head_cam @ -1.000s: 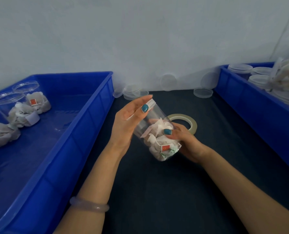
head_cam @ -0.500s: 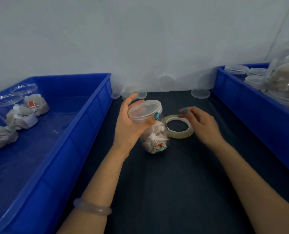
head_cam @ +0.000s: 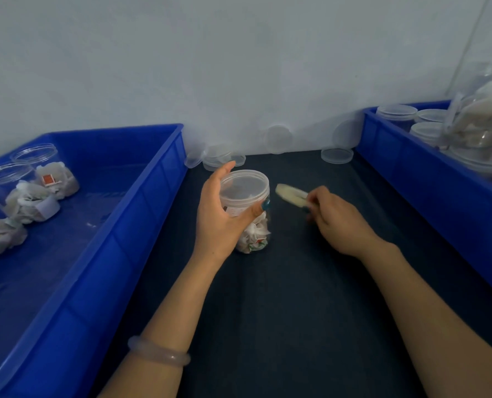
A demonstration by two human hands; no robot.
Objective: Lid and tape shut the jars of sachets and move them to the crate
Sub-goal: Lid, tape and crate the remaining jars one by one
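Note:
A clear plastic jar of white sachets stands upright on the dark table mat, with a clear lid on top. My left hand grips the jar around its upper part, thumb in front and fingers behind. My right hand pinches a roll of pale tape, lifted off the mat and seen nearly edge-on, just right of the jar. The blue crate on the left holds several lidded jars of sachets.
A second blue crate on the right holds stacked clear lids and bags of sachets. Loose lids and small clear containers lie along the back wall. Dark mat stretches between the crates toward me.
The jar was tilted in both hands, then set upright. My right hand left it, reached the tape roll lying flat on the mat, and has lifted it on edge.

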